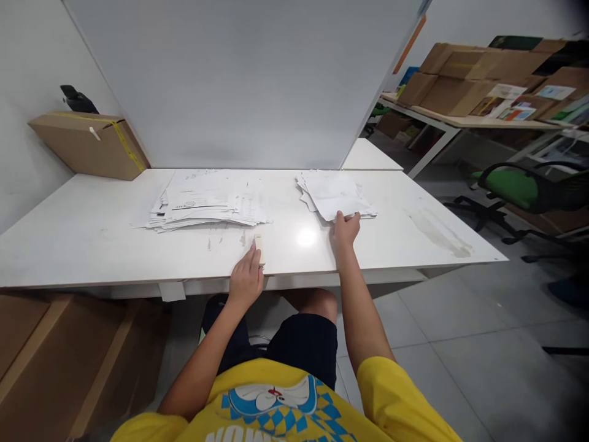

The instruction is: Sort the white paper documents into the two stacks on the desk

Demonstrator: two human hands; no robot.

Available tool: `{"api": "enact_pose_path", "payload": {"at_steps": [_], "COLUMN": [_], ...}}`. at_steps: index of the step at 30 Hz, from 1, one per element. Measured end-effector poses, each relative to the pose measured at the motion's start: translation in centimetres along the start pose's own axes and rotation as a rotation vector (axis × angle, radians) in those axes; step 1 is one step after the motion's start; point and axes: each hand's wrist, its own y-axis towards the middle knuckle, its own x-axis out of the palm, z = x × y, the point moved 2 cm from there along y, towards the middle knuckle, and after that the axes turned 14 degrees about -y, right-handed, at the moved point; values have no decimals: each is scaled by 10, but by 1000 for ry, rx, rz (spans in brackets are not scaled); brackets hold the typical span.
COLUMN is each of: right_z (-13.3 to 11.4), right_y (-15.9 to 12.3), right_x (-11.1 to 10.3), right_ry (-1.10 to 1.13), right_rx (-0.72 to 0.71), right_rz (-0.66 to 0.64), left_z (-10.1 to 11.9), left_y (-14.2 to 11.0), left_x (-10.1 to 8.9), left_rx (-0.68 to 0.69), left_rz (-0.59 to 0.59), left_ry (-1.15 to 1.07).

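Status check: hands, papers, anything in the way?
Left hand at small cream object. Right hand touching right paper stack's near edge. Left paper stack beyond left hand, blocking neither hand.

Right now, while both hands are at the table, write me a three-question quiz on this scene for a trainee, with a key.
1. Which hand touches the near edge of the narrower paper pile?
2. True or false: the cardboard box with yellow tape stands to the left of the wider paper pile.
3. What colour is the small object at the left hand: (a) green, (b) cream, (c) red?

Key: 1. the right hand; 2. true; 3. b.
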Motion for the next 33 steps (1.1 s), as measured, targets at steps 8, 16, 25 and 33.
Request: {"api": "enact_pose_path", "payload": {"at_steps": [8, 16, 25, 33], "right_z": [-20, -24, -28, -30], "right_y": [-21, -27, -31, -33], "right_x": [-15, -11, -15, -15], "right_ry": [-148, -15, -103, -84], "right_rx": [79, -172, -236, -230], "right_rz": [13, -111, -174, -177], "left_z": [1, 5, -91, -161], "left_y": [0, -1, 88, 110], "left_x": [-1, -3, -56, -46], "left_rx": [-10, -100, -249, -210], "left_rz": [-38, -84, -138, -191], "left_ry": [-21, -98, -47, 143]}}
